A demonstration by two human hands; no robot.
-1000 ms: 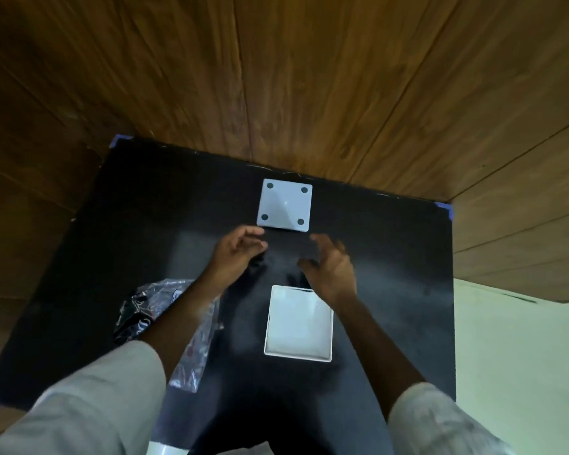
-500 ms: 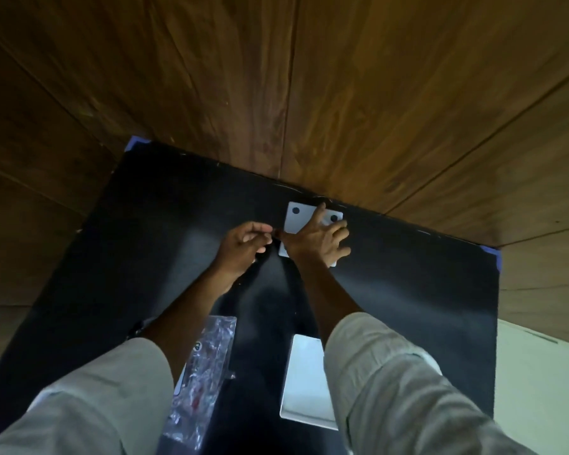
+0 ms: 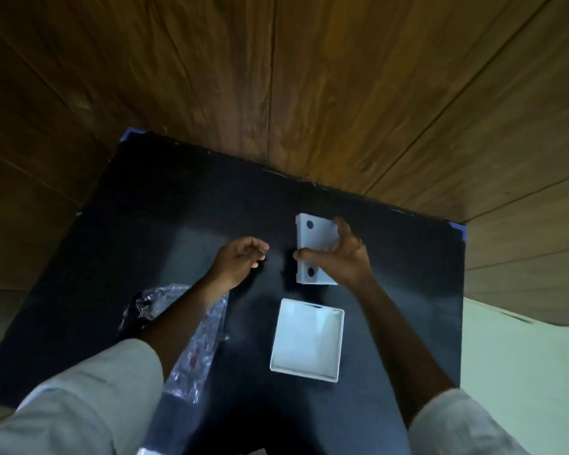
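A white square plate with dark round holes at its corners (image 3: 313, 242) is tilted up off the black mat (image 3: 165, 205). My right hand (image 3: 344, 257) grips it, thumb on its left edge and fingers over its far edge. My left hand (image 3: 240, 259) hovers just left of the plate with fingers loosely curled; whether they pinch something small cannot be told. Nearer to me, a shallow white square tray (image 3: 307, 339) lies flat on the mat.
A crinkled clear plastic bag (image 3: 197, 349) with dark contents lies under my left forearm. The mat sits on a wooden surface (image 3: 342, 93), blue tape at its corners. A pale green surface (image 3: 523, 372) borders the mat on the right.
My right hand reached forward to the holed plate, took hold of it and has lifted it up and toward me. My left hand has stayed about where it was.
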